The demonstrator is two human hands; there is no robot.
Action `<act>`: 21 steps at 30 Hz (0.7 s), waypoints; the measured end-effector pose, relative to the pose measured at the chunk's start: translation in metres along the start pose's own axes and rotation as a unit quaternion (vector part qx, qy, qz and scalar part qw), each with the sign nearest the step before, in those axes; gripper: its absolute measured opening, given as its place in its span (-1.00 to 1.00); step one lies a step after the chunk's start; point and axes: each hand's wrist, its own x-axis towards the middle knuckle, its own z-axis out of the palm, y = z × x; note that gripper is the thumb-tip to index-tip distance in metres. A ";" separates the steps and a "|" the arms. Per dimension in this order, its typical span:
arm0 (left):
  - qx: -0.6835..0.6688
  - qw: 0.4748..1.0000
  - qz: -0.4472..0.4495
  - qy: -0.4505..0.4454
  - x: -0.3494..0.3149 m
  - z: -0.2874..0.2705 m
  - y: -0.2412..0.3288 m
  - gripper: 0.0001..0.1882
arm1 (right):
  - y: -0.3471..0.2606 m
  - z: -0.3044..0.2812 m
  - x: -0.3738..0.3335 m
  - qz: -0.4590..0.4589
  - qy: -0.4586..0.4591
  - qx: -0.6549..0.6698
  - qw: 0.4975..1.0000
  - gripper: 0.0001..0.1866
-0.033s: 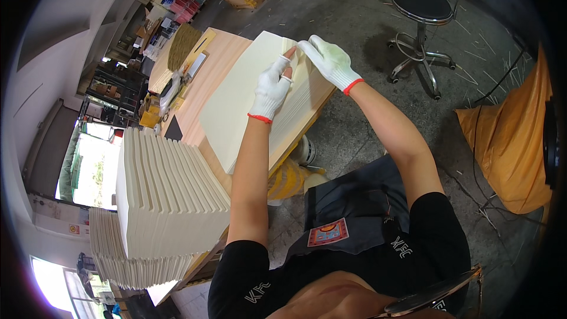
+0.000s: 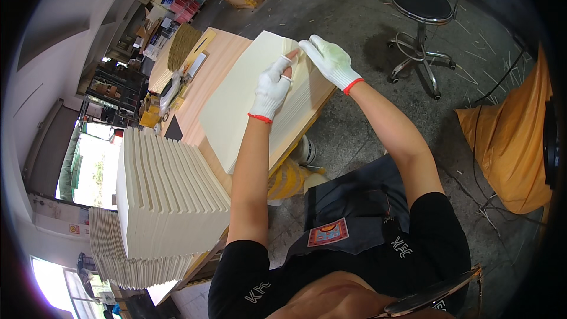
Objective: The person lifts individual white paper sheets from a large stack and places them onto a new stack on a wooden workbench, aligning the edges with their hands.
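A stack of cream sheets (image 2: 236, 103) lies on the near right part of a pale wooden table (image 2: 215, 62), its layered edges fanned toward the right side. The left hand (image 2: 271, 93), in a white glove with some bare fingertips, is over the stack, its fingers reaching to the far right corner. The right hand (image 2: 331, 60), gloved in white with a red cuff, is at that same corner, its fingertips close to the left hand's. Whether either hand pinches a sheet or only presses on the stack, I cannot tell.

Near and to the left stands a taller pile of cream sheets (image 2: 177, 192) in stepped layers. Beyond it, a dark flat piece (image 2: 173, 129) lies on the left of the table, and farther off is a brown bundle (image 2: 184, 46). Under the near right edge is a yellow bag (image 2: 287, 180). On the floor, a black stool (image 2: 421, 3) stands far right, and orange sheeting (image 2: 508, 153) hangs nearer on the right.
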 end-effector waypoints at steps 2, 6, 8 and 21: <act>0.027 0.998 -0.042 -0.045 0.002 -0.004 0.000 -0.70 | 0.002 0.001 0.000 -0.002 0.010 -0.011 1.000 -0.47; 0.080 0.996 0.000 -0.041 0.002 -0.002 -0.008 -0.70 | 0.002 0.004 -0.001 -0.008 0.020 -0.002 1.000 -0.48; 0.079 0.996 0.004 -0.039 0.003 -0.002 -0.007 -0.70 | 0.003 0.004 -0.001 -0.009 0.017 -0.003 1.000 -0.48; 0.008 1.000 0.019 0.002 0.000 -0.001 -0.009 -0.73 | -0.001 0.004 -0.001 0.000 -0.002 0.024 1.000 -0.48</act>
